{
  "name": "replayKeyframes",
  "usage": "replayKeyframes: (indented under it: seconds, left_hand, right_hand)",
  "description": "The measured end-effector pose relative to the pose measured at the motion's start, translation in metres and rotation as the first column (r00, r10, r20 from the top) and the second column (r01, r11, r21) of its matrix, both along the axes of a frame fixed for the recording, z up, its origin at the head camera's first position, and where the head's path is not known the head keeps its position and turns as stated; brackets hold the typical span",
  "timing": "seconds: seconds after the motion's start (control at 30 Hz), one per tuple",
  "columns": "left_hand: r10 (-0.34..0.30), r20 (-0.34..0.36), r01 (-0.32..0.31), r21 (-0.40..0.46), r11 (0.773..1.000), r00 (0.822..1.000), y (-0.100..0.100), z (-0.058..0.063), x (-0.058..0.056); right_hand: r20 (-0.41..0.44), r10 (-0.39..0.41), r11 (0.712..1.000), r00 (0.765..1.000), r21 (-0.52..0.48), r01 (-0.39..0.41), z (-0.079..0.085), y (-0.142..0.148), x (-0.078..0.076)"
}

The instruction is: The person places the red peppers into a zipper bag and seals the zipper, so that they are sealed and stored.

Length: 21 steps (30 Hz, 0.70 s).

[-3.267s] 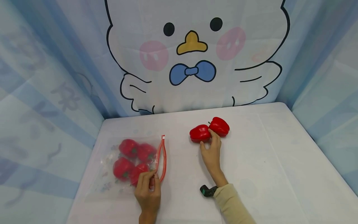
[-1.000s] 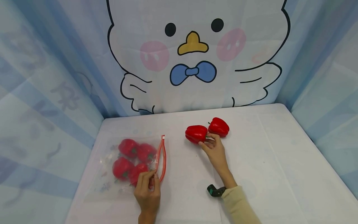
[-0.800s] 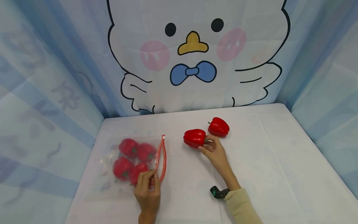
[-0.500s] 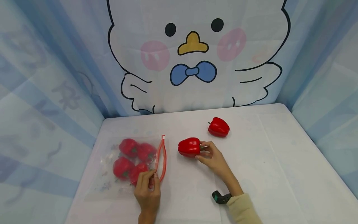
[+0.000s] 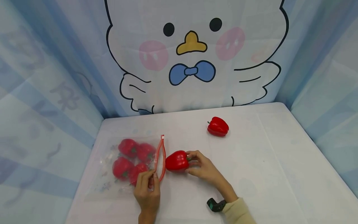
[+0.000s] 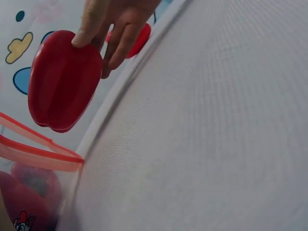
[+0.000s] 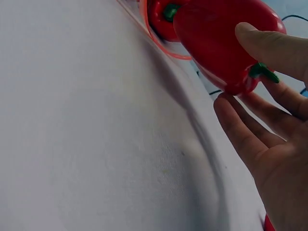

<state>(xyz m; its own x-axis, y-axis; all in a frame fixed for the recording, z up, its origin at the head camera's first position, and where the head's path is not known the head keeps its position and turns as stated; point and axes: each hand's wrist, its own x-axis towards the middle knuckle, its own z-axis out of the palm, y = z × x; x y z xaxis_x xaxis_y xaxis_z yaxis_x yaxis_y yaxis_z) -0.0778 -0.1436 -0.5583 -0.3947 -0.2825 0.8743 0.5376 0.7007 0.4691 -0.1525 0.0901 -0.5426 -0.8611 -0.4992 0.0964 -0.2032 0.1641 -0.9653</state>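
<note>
Your right hand (image 5: 206, 169) grips the pepper (image 5: 176, 161), likely firm and slick, best held round its stem end (image 7: 256, 70); your left hand (image 5: 148, 190) pinches the bag (image 5: 104, 175).

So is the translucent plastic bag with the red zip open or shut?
Open: the bag shows its two red zip edges apart, one pinched by the left hand.

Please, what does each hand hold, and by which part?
The right hand holds a red pepper by its stem end; the left hand pinches the bag's red rim.

Red pepper (image 6: 62, 84) in right grip (image 6: 120, 17) near bag (image 6: 38, 158)
</note>
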Motion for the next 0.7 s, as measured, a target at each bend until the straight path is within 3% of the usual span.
replayKeyframes:
  seconds: [0.27,0.7]
  left_hand:
    - [0.007,0.008,-0.007,0.001,1.0,1.0,0.001,0.0,0.0]
    - [0.009,-0.014,-0.009,-0.003,1.0,1.0,0.001,0.001,-0.001]
  right_hand:
    - [-0.071,0.074,0.997,0.995,0.015,-0.073,-0.001,-0.018,0.009]
    - [-0.083,0.148,0.989,0.986,0.045,-0.144,0.003,-0.042,0.012]
